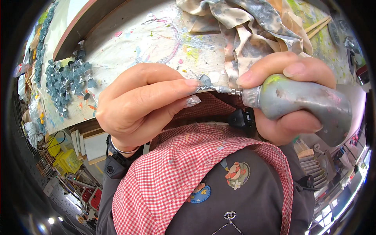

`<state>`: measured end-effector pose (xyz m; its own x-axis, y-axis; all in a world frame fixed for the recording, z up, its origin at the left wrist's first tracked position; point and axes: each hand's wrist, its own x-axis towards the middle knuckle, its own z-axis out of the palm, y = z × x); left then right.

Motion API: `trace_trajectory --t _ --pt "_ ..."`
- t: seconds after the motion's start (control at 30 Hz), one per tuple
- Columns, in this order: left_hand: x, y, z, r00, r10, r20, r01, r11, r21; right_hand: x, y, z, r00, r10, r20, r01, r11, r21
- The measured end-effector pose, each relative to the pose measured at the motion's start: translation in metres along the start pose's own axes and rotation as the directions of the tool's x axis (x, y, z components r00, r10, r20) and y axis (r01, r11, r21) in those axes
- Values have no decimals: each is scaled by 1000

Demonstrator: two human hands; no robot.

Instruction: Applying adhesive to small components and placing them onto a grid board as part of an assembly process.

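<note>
My right hand point(274, 67) is wrapped round a grey squeeze bottle point(309, 96), which lies on its side with its neck toward the left. The bottle's thin metal nozzle point(235, 92) points at my left hand point(143, 100). Between the thumb and fingertips of that hand is a small blue-grey flake point(205, 81), right by the nozzle's tip. Grey smears show on my left fingertips. Whether the tip touches the flake I cannot tell. Both hands are above the table's near edge.
A pile of blue-grey flakes point(66, 86) lies on the left of the paint-spattered table point(133, 39), beside a raised wooden edge point(80, 27). A stained beige cloth point(244, 25) lies crumpled at the back, near thin sticks point(319, 26). A red checked apron point(156, 168) covers my lap.
</note>
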<state>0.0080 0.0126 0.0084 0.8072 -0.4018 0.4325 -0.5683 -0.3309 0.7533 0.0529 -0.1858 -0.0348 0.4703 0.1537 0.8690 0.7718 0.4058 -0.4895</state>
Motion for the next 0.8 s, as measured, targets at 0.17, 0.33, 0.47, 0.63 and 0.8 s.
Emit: trace_trajectory --t 0.17,0.33,0.47,0.63,0.8 --pt "0 0 0 1000 25 6 -25 1000 6 -2 -3 -5 1000 -14 -4 14 1000 15" --pt "0 0 0 999 28 24 -28 999 15 -2 -8 0 998 10 -64 -8 1000 22" --pt "0 -1 0 999 34 18 -34 999 5 -2 -9 5 989 44 -142 -39 999 34" --pt "1 -1 0 999 41 18 -41 999 -12 1 -10 10 969 85 -232 -77 996 41" --pt "0 0 1 999 39 8 -39 999 7 -3 -1 11 967 -34 -254 25 999 -41"
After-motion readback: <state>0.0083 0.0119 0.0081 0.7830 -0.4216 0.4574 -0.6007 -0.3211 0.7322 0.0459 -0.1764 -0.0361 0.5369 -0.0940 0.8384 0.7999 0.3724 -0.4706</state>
